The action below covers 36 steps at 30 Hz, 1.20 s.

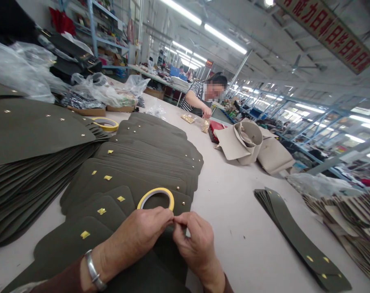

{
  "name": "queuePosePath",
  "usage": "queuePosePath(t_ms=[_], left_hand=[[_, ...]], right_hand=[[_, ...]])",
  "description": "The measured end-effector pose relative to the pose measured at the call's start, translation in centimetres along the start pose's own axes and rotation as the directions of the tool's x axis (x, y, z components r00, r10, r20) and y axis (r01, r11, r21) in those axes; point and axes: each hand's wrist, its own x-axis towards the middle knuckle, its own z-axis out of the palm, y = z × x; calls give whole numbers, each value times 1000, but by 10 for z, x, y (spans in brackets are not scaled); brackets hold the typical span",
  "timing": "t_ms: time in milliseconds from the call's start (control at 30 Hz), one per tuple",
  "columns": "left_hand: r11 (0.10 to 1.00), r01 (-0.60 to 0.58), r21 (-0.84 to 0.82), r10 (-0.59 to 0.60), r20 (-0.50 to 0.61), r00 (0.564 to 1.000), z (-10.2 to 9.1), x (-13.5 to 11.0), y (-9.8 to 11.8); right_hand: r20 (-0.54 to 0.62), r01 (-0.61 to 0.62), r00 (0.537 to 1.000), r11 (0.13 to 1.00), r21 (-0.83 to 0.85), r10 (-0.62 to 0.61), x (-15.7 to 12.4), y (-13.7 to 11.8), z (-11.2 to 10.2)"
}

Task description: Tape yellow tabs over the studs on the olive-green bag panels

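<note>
My left hand (142, 236) and my right hand (192, 240) meet fingertip to fingertip low in the view, both pinched shut on something too small to make out. They hover over dark olive leather pieces (105, 211) with small gold clasps, laid out overlapping. A yellow tape roll (156, 197) lies on those pieces just beyond my fingers. A metal bracelet (92, 269) sits on my left wrist.
A tall stack of olive panels (29, 154) rises at left, with a second tape roll (106, 123) behind. Olive strips (298, 240) lie at right, beige leather parts (249, 146) farther back. A person in a striped top (200, 99) works at the table's far end.
</note>
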Motion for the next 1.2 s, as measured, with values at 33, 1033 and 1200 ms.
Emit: queuePosePath(t_ms=[33, 1033, 1200], left_hand=[[1000, -6, 18, 7, -20, 1000, -1, 2, 1], [930, 74, 361, -131, 136, 982, 10, 8, -14], [927, 74, 367, -133, 137, 982, 9, 9, -13]], right_hand=[[-4, -69, 998, 997, 29, 69, 2, -1, -1], [323, -843, 515, 403, 355, 794, 1, 46, 10], [259, -798, 603, 568, 204, 754, 0, 42, 15]])
